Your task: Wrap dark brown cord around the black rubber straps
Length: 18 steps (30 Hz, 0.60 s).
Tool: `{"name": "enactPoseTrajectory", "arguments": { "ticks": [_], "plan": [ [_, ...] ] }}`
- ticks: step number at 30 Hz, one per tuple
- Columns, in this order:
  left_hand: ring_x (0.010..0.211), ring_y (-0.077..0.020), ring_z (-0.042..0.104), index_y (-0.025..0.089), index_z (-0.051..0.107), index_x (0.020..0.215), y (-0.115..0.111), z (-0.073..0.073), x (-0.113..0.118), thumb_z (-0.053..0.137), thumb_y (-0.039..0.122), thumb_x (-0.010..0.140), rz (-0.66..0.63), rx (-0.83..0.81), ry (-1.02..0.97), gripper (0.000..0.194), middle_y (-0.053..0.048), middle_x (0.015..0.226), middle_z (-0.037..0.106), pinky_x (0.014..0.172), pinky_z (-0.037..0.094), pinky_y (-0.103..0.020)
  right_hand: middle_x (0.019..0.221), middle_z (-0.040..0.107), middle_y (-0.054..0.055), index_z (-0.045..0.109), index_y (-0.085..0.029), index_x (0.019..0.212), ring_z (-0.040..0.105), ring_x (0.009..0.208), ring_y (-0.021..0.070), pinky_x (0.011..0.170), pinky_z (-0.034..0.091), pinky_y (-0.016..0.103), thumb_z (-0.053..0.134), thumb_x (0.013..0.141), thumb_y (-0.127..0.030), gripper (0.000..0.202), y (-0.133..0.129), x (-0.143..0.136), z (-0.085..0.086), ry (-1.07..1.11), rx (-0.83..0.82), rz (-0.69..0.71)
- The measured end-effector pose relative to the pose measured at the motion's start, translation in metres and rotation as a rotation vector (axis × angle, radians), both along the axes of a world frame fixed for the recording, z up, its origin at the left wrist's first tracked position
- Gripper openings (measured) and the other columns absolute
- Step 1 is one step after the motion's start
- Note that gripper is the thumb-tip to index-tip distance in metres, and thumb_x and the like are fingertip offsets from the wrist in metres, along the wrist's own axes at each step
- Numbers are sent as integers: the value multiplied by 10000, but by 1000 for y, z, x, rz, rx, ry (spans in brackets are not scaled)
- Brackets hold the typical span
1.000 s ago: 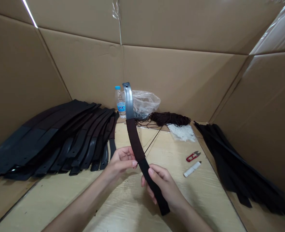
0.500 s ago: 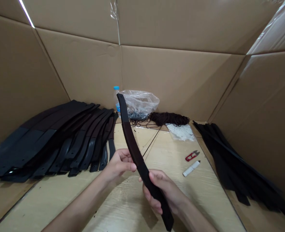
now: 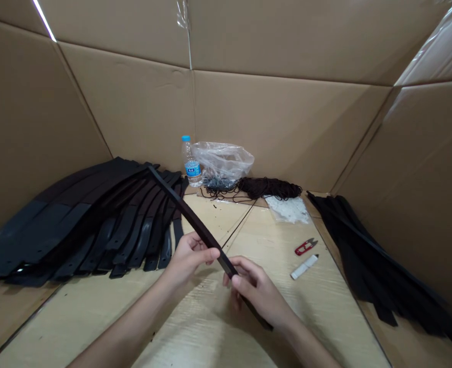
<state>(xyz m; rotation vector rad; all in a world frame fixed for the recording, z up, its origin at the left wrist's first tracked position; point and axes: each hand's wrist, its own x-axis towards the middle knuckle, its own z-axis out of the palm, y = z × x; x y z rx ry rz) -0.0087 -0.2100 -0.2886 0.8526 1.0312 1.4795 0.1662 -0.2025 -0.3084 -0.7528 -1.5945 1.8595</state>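
A slim, curved black strip (image 3: 195,219) with dark brown cord wound round its middle slants across the view, its narrow edge toward me. My right hand (image 3: 257,290) grips its lower part, thumb on the near side and fingers partly behind. At the lower end of the winding, my left hand (image 3: 190,259) is closed with its thumb pressed to the strip; its other fingers are partly hidden. A taut brown cord (image 3: 238,227) runs from the strip near my left thumb back to the cord skein (image 3: 272,188).
Many similar strips (image 3: 107,225) overlap at left, and more black strips (image 3: 364,255) lie at right. Red thread snips (image 3: 306,247) and a white-wrapped blade-like tool (image 3: 304,267) lie nearby. Behind are a water bottle (image 3: 192,166), plastic bag (image 3: 226,158), white packet (image 3: 287,209) and cardboard walls (image 3: 287,122).
The strip has turned from showing its broad face to its narrow edge, and its far end has swung left. My right hand has rolled with it; my left stays at the winding.
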Motion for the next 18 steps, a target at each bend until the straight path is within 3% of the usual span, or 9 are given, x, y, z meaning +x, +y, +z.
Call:
{"name": "enactPoseTrajectory", "arguments": {
  "ticks": [3, 6, 13, 18],
  "plan": [
    [450, -69, 455, 119, 630, 606, 2, -1, 1, 886, 321, 456, 60, 4, 89, 359, 14, 499, 565, 437, 339, -187, 674, 496, -18, 596, -152, 890, 442, 543, 90, 501, 351, 212, 560, 864, -493, 344, 0, 2, 4, -181, 270, -137],
    [477, -76, 477, 119, 630, 617, 2, -1, 1, 865, 317, 505, 40, 2, 107, 327, 8, 522, 574, 468, 355, -190, 619, 482, -8, 556, -158, 724, 453, 570, 111, 525, 344, 230, 441, 932, -467, 390, -1, 2, 5, -238, 409, -206],
    [500, -76, 505, 118, 620, 631, 0, -1, 0, 874, 301, 488, -10, -30, -1, 344, 2, 570, 602, 496, 371, -191, 521, 483, -26, 552, -155, 748, 427, 428, 95, 406, 310, 211, 471, 846, -643, 504, -1, 1, 3, -140, 109, -173],
    [495, -79, 510, 113, 630, 636, 0, 2, 0, 879, 281, 465, -18, -41, -24, 345, -4, 573, 614, 491, 373, -196, 476, 501, -27, 553, -152, 727, 437, 374, 90, 371, 335, 201, 502, 801, -680, 535, 1, 0, 1, -89, 4, -155]
  ]
}}
